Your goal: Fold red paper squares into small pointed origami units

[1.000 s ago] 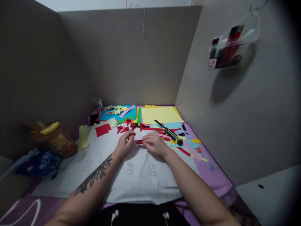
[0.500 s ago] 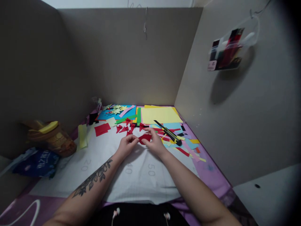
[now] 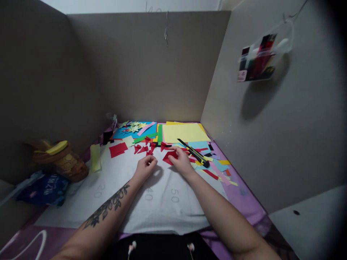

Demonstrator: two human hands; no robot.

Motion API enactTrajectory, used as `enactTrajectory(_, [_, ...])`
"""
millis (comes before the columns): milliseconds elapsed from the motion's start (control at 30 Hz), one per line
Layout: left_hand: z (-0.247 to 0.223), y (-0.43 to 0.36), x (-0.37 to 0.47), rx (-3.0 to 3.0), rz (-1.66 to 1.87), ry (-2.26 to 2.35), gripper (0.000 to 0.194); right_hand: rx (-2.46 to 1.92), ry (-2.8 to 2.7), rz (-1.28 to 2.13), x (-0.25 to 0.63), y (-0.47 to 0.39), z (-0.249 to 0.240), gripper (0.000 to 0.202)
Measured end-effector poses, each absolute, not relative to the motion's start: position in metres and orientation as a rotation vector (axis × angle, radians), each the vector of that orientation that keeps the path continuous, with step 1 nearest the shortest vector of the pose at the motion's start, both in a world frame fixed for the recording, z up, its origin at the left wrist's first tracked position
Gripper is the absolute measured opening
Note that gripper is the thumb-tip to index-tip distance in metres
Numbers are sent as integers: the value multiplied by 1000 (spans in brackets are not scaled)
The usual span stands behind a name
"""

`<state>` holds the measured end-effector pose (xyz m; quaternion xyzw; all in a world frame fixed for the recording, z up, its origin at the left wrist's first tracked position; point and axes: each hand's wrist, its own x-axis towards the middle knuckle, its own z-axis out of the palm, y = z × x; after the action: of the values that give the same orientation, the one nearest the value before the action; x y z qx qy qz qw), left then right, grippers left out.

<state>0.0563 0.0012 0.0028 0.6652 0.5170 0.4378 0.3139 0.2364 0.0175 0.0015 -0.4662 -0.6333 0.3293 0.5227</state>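
A clear bag (image 3: 257, 59) hangs on the right wall (image 3: 271, 144); wire (image 3: 166, 34) dangles down the back partition (image 3: 130, 65). At left, a blue packet (image 3: 45, 189) sits beside a brown container (image 3: 69, 168), possibly a pot. Two earbuds (image 3: 132, 247) hang nearest the camera.

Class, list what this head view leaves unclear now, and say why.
Head view:
- Part of the red paper: behind the right hand.
- White sheet beneath the left forearm: covered by it.
- Small print on the blue bag: blurred.
- Earphone cords: cut off by the bottom edge.
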Motion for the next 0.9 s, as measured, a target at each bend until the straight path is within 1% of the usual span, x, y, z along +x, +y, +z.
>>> enactTrajectory(167, [4, -2, 62, 1886, 995, 1344, 19, -1048, -1686, 770, 231, 17, -8, 30])
enactTrajectory(267, [3, -1, 64, 1874, 992, 1413, 22, -1042, -1705, 721, 231, 18, -13, 34])
enactTrajectory(333, [0, 2, 63, 1769, 1049, 1462, 23, -1055, -1736, 568, 234, 19, -14, 41])
enactTrajectory(433, [-4, 6, 62, 1585, 1107, 1468, 25, -1003, -1972, 274, 237, 18, -13, 49])
enactTrajectory(500, [-6, 8, 63, 1473, 1105, 1436, 27, -956, -2145, 148, 237, 16, -11, 45])
enactTrajectory(633, [-5, 6, 65, 1286, 1009, 1381, 27, -916, -2230, 27, 230, 18, -10, 20])
enactTrajectory(700, [-3, 5, 60, 1327, 917, 1415, 26, -891, -2245, 34, 227, 22, -14, 16])
enactTrajectory(767, [-2, 5, 51, 1504, 877, 1530, 27, -864, -2293, 103, 225, 28, -19, 15])
enactTrajectory(833, [-2, 5, 40, 1814, 959, 1644, 24, -831, -2349, 208, 225, 33, -25, 14])
enactTrajectory(900, [-4, 3, 30, 2154, 944, 1499, 19, -800, -2371, 321, 226, 37, -30, 14])
